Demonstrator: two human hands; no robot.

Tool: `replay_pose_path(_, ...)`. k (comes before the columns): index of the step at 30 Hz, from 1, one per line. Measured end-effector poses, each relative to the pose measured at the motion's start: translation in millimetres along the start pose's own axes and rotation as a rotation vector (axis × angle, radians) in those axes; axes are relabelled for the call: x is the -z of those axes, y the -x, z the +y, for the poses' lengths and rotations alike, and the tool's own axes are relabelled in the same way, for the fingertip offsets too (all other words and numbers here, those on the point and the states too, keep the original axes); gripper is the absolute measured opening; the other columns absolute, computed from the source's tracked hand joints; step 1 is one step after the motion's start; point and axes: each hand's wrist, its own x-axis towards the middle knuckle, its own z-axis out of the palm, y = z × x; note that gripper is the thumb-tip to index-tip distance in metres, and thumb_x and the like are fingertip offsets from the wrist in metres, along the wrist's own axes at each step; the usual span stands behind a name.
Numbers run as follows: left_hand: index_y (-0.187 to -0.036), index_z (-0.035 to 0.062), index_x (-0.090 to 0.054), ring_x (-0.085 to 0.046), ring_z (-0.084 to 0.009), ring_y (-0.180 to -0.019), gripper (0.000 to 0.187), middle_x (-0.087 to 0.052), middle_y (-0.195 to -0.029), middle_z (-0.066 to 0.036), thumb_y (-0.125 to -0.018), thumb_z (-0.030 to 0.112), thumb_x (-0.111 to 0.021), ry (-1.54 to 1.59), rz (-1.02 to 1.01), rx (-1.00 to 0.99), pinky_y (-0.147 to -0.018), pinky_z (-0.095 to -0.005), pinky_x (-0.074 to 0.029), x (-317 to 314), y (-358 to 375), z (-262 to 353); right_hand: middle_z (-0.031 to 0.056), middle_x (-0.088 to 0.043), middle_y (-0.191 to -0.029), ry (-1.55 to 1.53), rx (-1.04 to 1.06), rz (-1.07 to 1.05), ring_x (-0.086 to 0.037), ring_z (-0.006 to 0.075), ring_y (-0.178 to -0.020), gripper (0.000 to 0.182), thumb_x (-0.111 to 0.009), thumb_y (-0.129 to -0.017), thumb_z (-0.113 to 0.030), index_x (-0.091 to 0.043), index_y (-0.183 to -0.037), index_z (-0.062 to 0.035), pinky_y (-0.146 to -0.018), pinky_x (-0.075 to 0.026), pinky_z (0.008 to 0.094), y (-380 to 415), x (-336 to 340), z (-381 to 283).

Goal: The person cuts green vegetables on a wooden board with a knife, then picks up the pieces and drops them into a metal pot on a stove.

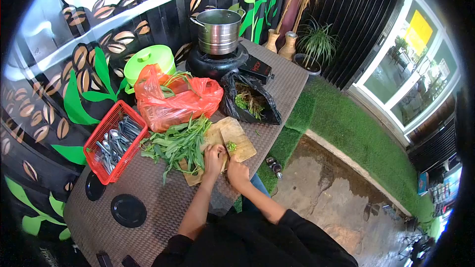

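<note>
My right hand (238, 173) is closed around the handle of a knife, whose blade (223, 139) points away from me over a wooden cutting board (243, 145). Just left of the blade, my left hand (214, 156) is curled down on the board, pressing the stem end of some leafy greens; its fingertips partly hide what they grip. A large bunch of these leafy greens (180, 143) spreads left of the board, its leaves over the table. Chopped green pieces (231, 146) lie in a small heap right of the blade.
A red basket of cutlery (141, 142), a red plastic bag (173, 100) and a lidded green container (151, 62) stand leftward. Behind are a black bag of scraps (249, 103) and a steel pot (217, 34) on a stove (216, 64). Two black lids or plates (128, 210) lie nearer.
</note>
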Motion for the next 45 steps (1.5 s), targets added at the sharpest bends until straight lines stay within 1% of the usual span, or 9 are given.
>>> replay_pose_path(4, -0.087, 0.0032, -0.043, -0.056, -0.0294, -0.078, 0.026, -0.055, -0.074, -0.011, -0.070, -0.011, -0.058, 0.137, -0.015, 0.108, -0.075, -0.0412, -0.040, -0.7, -0.2, 2.2, 0.0219, -0.064, -0.077, -0.043, 0.048, 0.033, -0.066, 0.0353, -0.070, 0.020, -0.045, -0.087, -0.016, -0.047, -0.097, 0.0018, -0.060, -0.054, 0.0444, -12.9, 6.6, 6.3)
replay_pose_path(10, -0.087, 0.0024, -0.043, -0.055, -0.0302, -0.077, 0.025, -0.055, -0.073, -0.012, -0.071, -0.009, -0.058, 0.229, 0.002, 0.105, -0.072, -0.0408, -0.041, 0.9, 1.9, 2.6, 0.0226, -0.064, -0.072, -0.047, -0.023, 0.014, -0.065, 0.0381, -0.068, 0.029, -0.043, -0.092, -0.029, -0.044, -0.096, -0.0002, -0.060, -0.053, 0.0478, -2.2, -16.2, 0.9)
replay_pose_path(19, -0.086, -0.0013, -0.044, -0.063, -0.0297, -0.078, 0.022, -0.055, -0.079, -0.016, -0.073, -0.014, -0.057, 0.076, 0.005, 0.005, -0.068, -0.0373, -0.048, 6.5, 7.7, 2.5, 0.0194, -0.063, -0.066, -0.012, 0.003, 0.043, -0.064, 0.0378, -0.064, 0.029, -0.044, -0.092, -0.030, -0.044, -0.094, -0.0012, -0.057, -0.051, 0.0477, 6.0, -16.9, 9.4)
replay_pose_path(22, -0.085, -0.0009, -0.044, -0.058, -0.0336, -0.082, 0.018, -0.055, -0.082, -0.017, -0.074, -0.010, -0.055, 0.112, -0.078, 0.044, -0.070, -0.0418, -0.044, 9.6, 4.1, -1.5, 0.0200, -0.063, -0.067, 0.009, 0.051, 0.074, -0.064, 0.0386, -0.064, 0.029, -0.044, -0.092, -0.030, -0.044, -0.094, -0.0009, -0.057, -0.051, 0.0476, -3.4, -11.5, 19.8)
replay_pose_path(26, -0.084, -0.0006, -0.043, -0.059, -0.0312, -0.078, 0.020, -0.055, -0.078, -0.016, -0.074, -0.012, -0.056, 0.297, -0.130, 0.139, -0.067, -0.0406, -0.045, 9.3, -7.0, 6.9, 0.0198, -0.063, -0.066, -0.031, 0.083, 0.042, -0.064, 0.0386, -0.063, 0.030, -0.043, -0.092, -0.029, -0.044, -0.096, 0.0003, -0.057, -0.051, 0.0473, -16.9, 2.2, 28.5)
replay_pose_path(30, -0.084, -0.0006, -0.043, -0.065, -0.0270, -0.076, 0.022, -0.058, -0.071, -0.014, -0.073, -0.013, -0.058, 0.191, -0.077, 0.068, -0.064, -0.0345, -0.050, 6.0, -6.5, 7.6, 0.0203, -0.064, -0.069, -0.006, 0.129, 0.010, -0.064, 0.0390, -0.064, 0.029, -0.043, -0.092, -0.027, -0.044, -0.096, 0.0025, -0.057, -0.051, 0.0469, -16.4, 14.0, 26.7)
replay_pose_path(32, -0.085, 0.0000, -0.043, -0.058, -0.0309, -0.074, 0.020, -0.055, -0.075, -0.016, -0.075, -0.009, -0.058, 0.149, -0.090, 0.076, -0.065, -0.0399, -0.045, 5.5, -3.8, 8.2, 0.0210, -0.064, -0.070, 0.008, 0.116, -0.021, -0.064, 0.0392, -0.064, 0.029, -0.043, -0.092, -0.026, -0.044, -0.096, 0.0032, -0.057, -0.052, 0.0466, -11.9, 12.3, 20.8)
replay_pose_path(41, -0.087, 0.0004, -0.044, -0.057, -0.0341, -0.077, 0.019, -0.054, -0.081, -0.016, -0.076, -0.006, -0.058, 0.016, -0.075, 0.034, -0.066, -0.0426, -0.044, 5.1, -0.6, 11.4, 0.0216, -0.063, -0.069, -0.029, 0.197, 0.036, -0.066, 0.0363, -0.066, 0.026, -0.045, -0.089, -0.021, -0.045, -0.097, 0.0042, -0.055, -0.053, 0.0459, -21.3, 11.2, 20.9)
replay_pose_path(45, -0.088, 0.0004, -0.044, -0.057, -0.0345, -0.077, 0.019, -0.054, -0.083, -0.017, -0.076, -0.006, -0.057, 0.129, -0.080, 0.075, -0.066, -0.0423, -0.044, 0.7, -1.2, 2.0, 0.0219, -0.063, -0.070, 0.010, 0.083, 0.043, -0.065, 0.0385, -0.069, 0.025, -0.045, -0.088, -0.020, -0.046, -0.097, 0.0033, -0.059, -0.053, 0.0473, -13.6, -2.5, 15.3)
